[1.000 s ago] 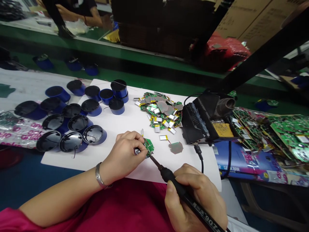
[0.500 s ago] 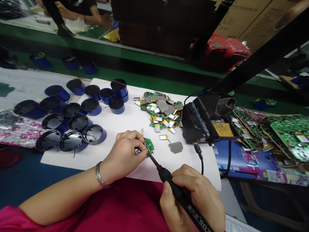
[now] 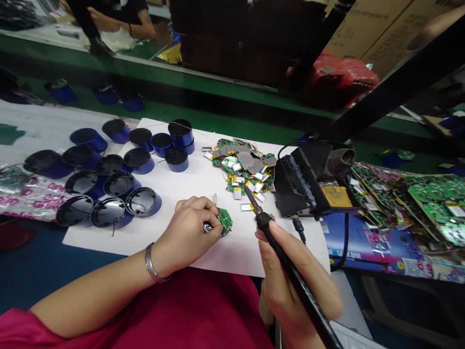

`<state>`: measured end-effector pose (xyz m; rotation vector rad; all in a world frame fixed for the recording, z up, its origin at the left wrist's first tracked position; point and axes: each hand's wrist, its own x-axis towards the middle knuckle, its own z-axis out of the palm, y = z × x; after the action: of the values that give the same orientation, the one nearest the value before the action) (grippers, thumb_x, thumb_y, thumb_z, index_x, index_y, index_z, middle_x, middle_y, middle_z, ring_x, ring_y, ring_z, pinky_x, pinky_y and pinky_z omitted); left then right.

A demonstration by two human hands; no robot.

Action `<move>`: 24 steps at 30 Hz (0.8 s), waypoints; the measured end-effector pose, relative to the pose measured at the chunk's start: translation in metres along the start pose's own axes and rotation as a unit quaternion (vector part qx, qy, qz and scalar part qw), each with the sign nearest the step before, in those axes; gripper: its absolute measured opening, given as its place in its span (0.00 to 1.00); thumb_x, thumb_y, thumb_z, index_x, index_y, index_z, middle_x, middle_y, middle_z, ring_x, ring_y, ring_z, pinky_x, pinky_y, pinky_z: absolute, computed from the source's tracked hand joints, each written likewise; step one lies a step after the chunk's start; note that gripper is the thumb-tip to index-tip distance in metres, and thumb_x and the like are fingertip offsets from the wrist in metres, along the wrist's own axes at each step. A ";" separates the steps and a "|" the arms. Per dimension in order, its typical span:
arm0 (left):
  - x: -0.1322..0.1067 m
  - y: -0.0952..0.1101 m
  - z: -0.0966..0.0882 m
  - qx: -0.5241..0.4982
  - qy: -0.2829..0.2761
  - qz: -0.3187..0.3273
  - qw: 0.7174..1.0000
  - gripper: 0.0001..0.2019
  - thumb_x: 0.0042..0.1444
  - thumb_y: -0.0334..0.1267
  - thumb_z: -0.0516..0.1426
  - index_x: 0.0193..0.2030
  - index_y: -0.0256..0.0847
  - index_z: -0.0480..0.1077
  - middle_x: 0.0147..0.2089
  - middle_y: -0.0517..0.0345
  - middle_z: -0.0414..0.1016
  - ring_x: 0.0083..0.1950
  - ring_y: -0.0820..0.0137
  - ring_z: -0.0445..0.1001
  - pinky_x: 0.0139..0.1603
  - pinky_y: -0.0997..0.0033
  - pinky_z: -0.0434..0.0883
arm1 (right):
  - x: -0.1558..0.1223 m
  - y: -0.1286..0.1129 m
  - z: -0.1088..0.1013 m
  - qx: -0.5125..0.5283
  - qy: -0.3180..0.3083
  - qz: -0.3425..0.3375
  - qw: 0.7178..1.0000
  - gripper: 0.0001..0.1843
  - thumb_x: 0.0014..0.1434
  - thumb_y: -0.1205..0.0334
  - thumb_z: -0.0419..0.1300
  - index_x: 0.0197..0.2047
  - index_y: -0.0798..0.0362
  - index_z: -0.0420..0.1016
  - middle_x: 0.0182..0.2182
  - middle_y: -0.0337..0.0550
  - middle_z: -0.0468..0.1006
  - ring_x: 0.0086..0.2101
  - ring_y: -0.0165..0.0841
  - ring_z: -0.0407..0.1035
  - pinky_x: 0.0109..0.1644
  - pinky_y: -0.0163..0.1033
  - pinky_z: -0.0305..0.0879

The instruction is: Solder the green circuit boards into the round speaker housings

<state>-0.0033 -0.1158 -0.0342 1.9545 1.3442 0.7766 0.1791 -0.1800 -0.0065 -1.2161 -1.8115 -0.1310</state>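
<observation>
My left hand (image 3: 199,220), closed, pinches a small green circuit board (image 3: 225,222) just over the white paper; the fingers cover its left part. A thin silver piece (image 3: 214,198) stands up behind these fingers. My right hand (image 3: 298,276) is wrapped round the black handle of a soldering iron (image 3: 286,269). The iron points up and left, its tip apart from the held board and in front of a heap of circuit boards with silver battery cells (image 3: 241,167). One loose battery cell (image 3: 246,207) lies on the paper near the iron's shaft.
Several blue cylindrical housings (image 3: 145,201) stand on the left of the white paper (image 3: 163,232). A black soldering iron stand (image 3: 298,182) with a yellow sponge (image 3: 334,195) is at the right, beside stacked green board panels (image 3: 432,198). Across the bench, another person's arm (image 3: 143,26) shows.
My right hand has lifted the soldering iron away from the held board, up and to the right, and now covers the loose grey board. My left hand has stayed in place.
</observation>
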 end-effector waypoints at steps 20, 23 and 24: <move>-0.003 -0.002 -0.002 -0.013 0.004 0.020 1.000 0.10 0.53 0.27 0.61 0.24 0.42 0.76 0.38 0.61 0.76 0.44 0.68 0.74 0.52 0.56 0.63 | -0.018 0.022 0.045 0.058 -0.104 -0.057 0.991 0.20 0.57 0.79 0.63 0.52 0.57 0.70 0.35 0.47 0.78 0.35 0.35 0.72 0.41 0.44 0.73; -0.006 -0.004 -0.005 -0.016 -0.002 0.044 0.999 0.09 0.55 0.28 0.60 0.26 0.44 0.77 0.41 0.60 0.76 0.46 0.67 0.74 0.53 0.56 0.62 | -0.018 0.020 0.043 0.045 -0.085 -0.062 0.993 0.20 0.56 0.79 0.64 0.51 0.58 0.71 0.35 0.46 0.79 0.35 0.35 0.74 0.43 0.44 0.74; -0.007 -0.004 -0.005 -0.016 -0.002 0.051 0.999 0.09 0.55 0.28 0.60 0.26 0.44 0.77 0.42 0.60 0.76 0.46 0.67 0.74 0.53 0.56 0.62 | -0.018 0.018 0.043 0.042 -0.073 -0.067 0.994 0.20 0.55 0.79 0.64 0.51 0.58 0.71 0.35 0.46 0.79 0.35 0.34 0.74 0.42 0.43 0.74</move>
<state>-0.0115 -0.1208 -0.0347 2.0101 1.2301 0.8364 0.1682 -0.1597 -0.0509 -1.0683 -2.0070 -0.0417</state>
